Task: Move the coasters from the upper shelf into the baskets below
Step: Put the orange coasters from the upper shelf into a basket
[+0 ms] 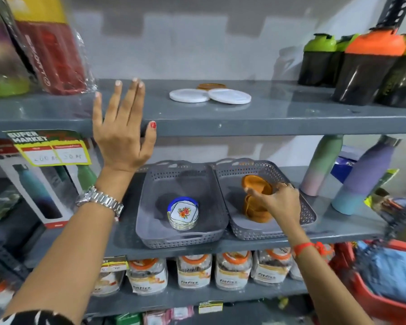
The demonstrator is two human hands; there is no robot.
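On the upper grey shelf (220,118) lie two white round coasters (189,95) (230,96), with an orange coaster (211,86) behind them. On the shelf below stand two grey perforated baskets side by side. The left basket (150,228) holds a stack of floral coasters in a blue-rimmed holder (183,213). The right basket (309,212) holds a pile of orange coasters (256,212). My right hand (277,200) is inside the right basket, shut on an orange coaster (256,184). My left hand (122,127) is flat and open against the upper shelf's front edge.
Shaker bottles with green and orange lids (366,66) stand at the upper shelf's right. Packaged items (45,55) fill its left. Pastel bottles (361,179) stand right of the baskets, a boxed bottle (40,191) to the left. Jars (192,270) line the bottom shelf.
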